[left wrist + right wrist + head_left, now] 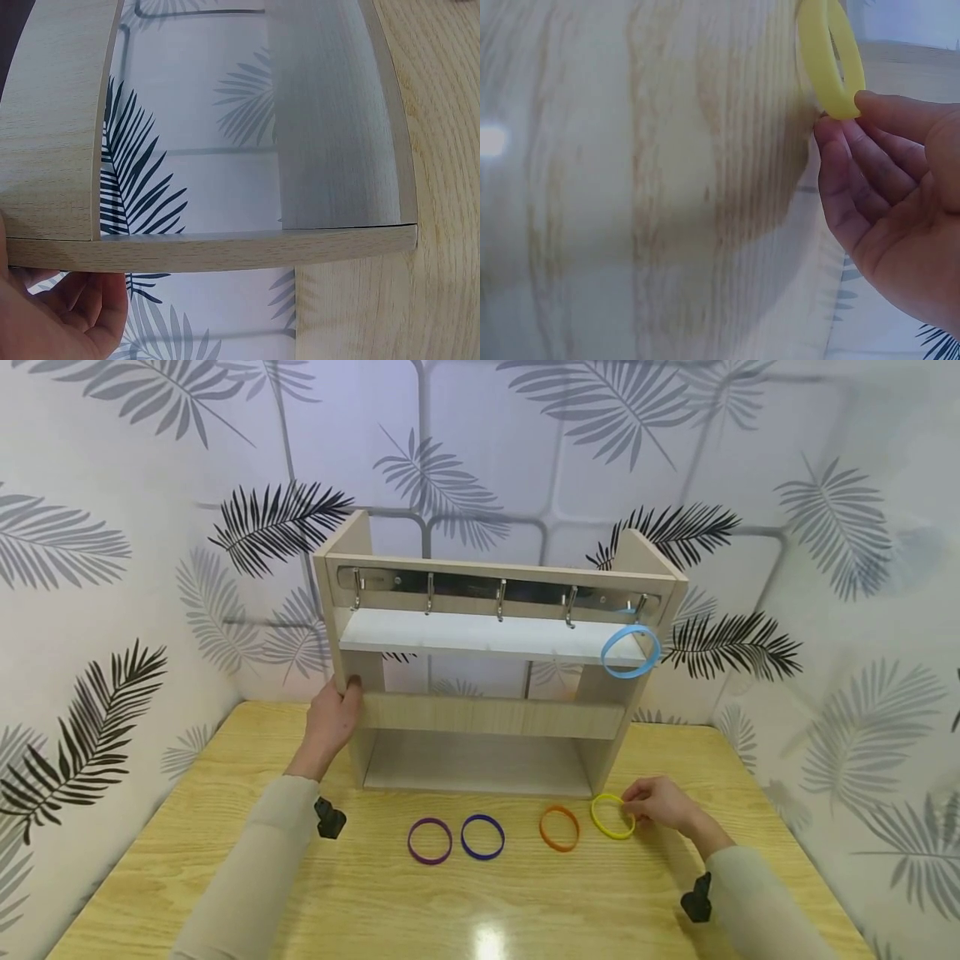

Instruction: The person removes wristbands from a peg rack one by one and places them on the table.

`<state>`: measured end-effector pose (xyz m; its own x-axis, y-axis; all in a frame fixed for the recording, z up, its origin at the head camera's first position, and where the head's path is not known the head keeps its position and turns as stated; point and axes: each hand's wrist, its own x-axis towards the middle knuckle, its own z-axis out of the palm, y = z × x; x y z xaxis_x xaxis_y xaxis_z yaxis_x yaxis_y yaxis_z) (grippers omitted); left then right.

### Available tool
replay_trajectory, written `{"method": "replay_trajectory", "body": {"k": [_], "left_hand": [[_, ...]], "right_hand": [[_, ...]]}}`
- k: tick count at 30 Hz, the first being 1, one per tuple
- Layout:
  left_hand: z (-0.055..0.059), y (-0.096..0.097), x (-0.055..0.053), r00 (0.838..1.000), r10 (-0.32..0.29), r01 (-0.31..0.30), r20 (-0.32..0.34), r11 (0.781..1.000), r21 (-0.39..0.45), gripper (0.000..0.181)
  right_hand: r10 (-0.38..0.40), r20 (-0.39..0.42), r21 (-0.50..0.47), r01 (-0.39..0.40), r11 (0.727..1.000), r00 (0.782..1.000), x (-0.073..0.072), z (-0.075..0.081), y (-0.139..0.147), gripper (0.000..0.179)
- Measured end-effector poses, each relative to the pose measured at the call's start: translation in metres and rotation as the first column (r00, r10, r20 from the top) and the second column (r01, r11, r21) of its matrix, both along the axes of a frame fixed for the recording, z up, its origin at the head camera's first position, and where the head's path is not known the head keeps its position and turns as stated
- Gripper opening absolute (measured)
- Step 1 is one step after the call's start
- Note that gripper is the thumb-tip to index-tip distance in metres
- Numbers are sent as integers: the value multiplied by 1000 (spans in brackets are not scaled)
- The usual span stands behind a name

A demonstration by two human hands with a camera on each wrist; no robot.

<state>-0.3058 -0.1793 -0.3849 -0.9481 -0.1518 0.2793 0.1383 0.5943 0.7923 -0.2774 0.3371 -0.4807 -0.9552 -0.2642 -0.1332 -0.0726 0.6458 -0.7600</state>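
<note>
A pale wooden shelf unit point(480, 714) stands on the table, with a metal strip of several hooks point(500, 597) across its upper front. My left hand point(333, 718) grips the unit's left side panel point(225, 251), its thumb on the front edge. Low at the right, my right hand point(660, 802) pinches the edge of a yellow silicone wristband point(829, 67) between thumb and fingers. From the rightmost hook hangs a light blue wristband point(631, 675). In front of the unit lie a purple wristband point(429, 862), a dark blue wristband point(482, 857) and an orange wristband point(559, 847).
The wooden table point(390, 910) reaches back to walls point(480, 460) covered in a leaf pattern. Inside the unit are a white upper shelf point(480, 633) and a crossbar, with a bottom board point(480, 768) below.
</note>
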Motion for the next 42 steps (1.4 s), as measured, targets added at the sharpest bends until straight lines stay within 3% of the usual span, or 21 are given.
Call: {"method": "replay_trajectory", "body": {"k": [13,19,27,32,38,42], "left_hand": [[3,-2,-1,1000,4,-4,-12,1000,1,58],[4,-3,-3,1000,7,-7,-22,1000,9,56],[1,-3,-2,1000,2,-1,-10,1000,21,58],[-1,-3,-1,1000,7,-7,-6,1000,14,58],[-1,-2,-1,1000,-3,3,-10,1000,17,59],[-1,-1,-1,1000,-12,13,-13,1000,16,59]], "right_hand": [[71,45,-70,-68,995,996,-4,-3,0,21],[85,-22,-86,-86,993,996,-4,0,-1,29],[14,-149,-11,-16,1000,989,3,16,-1,30],[-57,-257,-25,52,998,965,9,37,-4,24],[-124,-401,-82,99,992,908,16,69,-14,21],[-171,-451,-151,114,982,876,24,91,-21,22]]}}
